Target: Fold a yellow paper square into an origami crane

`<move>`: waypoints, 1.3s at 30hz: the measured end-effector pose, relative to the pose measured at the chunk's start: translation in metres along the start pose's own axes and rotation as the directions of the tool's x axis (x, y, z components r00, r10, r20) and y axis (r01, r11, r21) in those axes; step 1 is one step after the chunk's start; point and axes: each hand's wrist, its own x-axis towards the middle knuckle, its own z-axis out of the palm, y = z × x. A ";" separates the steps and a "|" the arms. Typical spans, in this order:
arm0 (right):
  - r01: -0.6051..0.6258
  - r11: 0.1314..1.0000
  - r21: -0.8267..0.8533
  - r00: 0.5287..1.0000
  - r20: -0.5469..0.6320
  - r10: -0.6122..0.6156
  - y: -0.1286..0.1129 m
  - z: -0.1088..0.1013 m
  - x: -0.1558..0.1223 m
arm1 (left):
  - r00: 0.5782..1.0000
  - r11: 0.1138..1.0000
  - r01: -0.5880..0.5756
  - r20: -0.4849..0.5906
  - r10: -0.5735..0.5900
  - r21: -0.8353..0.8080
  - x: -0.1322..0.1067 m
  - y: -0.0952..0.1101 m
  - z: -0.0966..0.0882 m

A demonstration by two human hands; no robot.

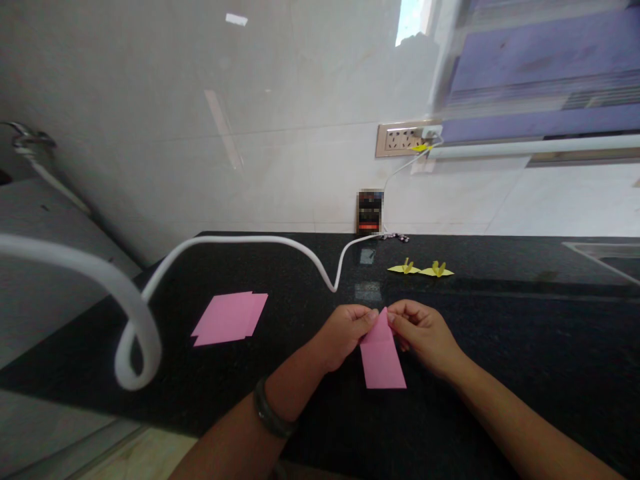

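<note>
A pink sheet of paper (383, 363), folded to a point at its far end, is held between my two hands over the dark countertop. My left hand (350, 330) pinches its left edge near the point, thumb on top. On the other side, my right hand (417, 328) grips the paper close to the tip with thumb and fingers. The paper's near end is a straight edge. Off to the left lies a small stack of pink paper (227, 319). Beyond my hands sit two yellow folded paper cranes (436, 270), side by side.
A thick white cable (265, 239) loops across the left and back of the black countertop (300, 413). A phone-like device (370, 212) leans on the wall below a socket panel (400, 139) with a plug in it. A sink edge (600, 260) shows at right.
</note>
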 end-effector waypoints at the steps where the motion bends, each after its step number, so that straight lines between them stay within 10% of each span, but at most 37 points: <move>1: 0.001 1.000 -0.006 1.000 -0.006 -0.001 0.000 0.000 0.000 | 0.999 0.998 0.033 0.020 -0.031 -0.058 0.000 -0.001 0.000; 9: -0.038 0.999 0.000 0.999 -0.022 0.038 -0.001 0.001 -0.002 | 0.989 0.968 0.125 0.104 -0.104 -0.219 -0.001 -0.002 0.001; 24: -0.018 0.997 -0.073 0.998 0.057 0.022 -0.003 0.000 0.001 | 0.988 0.973 -0.046 -0.135 0.078 0.227 0.003 -0.004 0.001; 32: 0.015 0.998 -0.054 1.000 -0.022 -0.016 -0.001 0.000 0.001 | 0.974 0.959 0.206 0.131 -0.183 -0.196 0.003 -0.007 0.002; 39: -0.006 1.000 -0.022 1.000 0.005 0.006 0.002 -0.001 0.001 | 0.979 0.941 0.170 0.159 -0.128 -0.292 0.002 -0.007 0.001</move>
